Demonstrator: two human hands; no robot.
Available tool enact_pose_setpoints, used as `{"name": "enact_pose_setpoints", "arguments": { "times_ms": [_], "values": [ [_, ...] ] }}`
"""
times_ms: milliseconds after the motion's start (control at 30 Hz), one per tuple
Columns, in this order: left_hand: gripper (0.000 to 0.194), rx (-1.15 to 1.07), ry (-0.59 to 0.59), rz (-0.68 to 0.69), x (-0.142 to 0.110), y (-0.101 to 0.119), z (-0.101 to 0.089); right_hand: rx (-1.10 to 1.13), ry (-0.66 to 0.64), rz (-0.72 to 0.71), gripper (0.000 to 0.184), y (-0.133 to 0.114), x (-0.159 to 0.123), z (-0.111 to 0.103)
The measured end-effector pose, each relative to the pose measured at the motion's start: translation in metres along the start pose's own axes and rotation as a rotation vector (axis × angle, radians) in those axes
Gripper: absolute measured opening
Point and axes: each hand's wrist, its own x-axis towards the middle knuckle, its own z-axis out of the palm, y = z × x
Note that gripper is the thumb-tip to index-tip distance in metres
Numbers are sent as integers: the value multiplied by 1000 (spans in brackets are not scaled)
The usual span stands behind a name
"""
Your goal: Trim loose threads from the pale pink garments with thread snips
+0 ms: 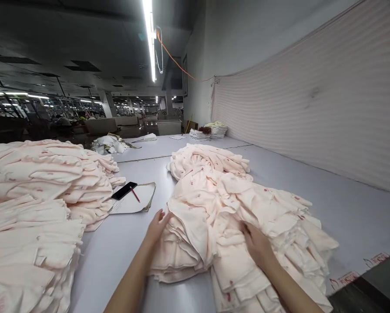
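Note:
A large heap of pale pink cloth pieces with small red prints lies on the table in front of me, its layers fanned and bunched. My left hand touches the heap's left side, fingers apart against the folds. On the right part of the heap, my right hand is closed, its fingertips partly sunk in the cloth and slightly blurred. Whether it grips one layer or several is hidden. To the left rises another tall stack of the same pink cloth.
Between the stacks lie papers with a black phone and a red pencil. Farther back are white scraps and folded stacks. A striped cloth sheet hangs along the right wall. The table's edge runs at lower right.

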Motion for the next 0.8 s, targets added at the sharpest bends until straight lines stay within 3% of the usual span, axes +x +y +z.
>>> {"name": "enact_pose_setpoints", "arguments": {
  "times_ms": [67,167,267,367,433,500,533,600,667,733,800],
  "values": [
    [57,-1,-102,95,15,9,35,-26,5,60,39,25,-2,-20],
    [64,38,-220,251,-3,14,91,-59,45,186,44,37,3,-46],
    [58,127,-363,431,-46,21,138,7,118,192,44,9,16,-48],
    [49,358,-603,814,-81,39,159,125,10,90,39,-25,36,-24],
    [42,360,-755,885,-90,52,148,154,18,137,40,-29,50,-10],
    [34,242,-889,764,-86,59,120,120,108,234,44,-16,59,-4],
    [30,171,-900,649,-80,58,102,97,157,288,46,-6,61,-6],
    [23,64,-628,427,-64,49,67,65,240,368,49,15,60,-13],
    [21,21,-361,335,-49,34,44,64,284,401,50,26,53,-23],
    [20,34,-288,287,-42,20,38,67,303,392,50,24,39,-33],
    [22,89,-331,241,-45,10,45,35,322,352,48,10,18,-40]
  ]
}}
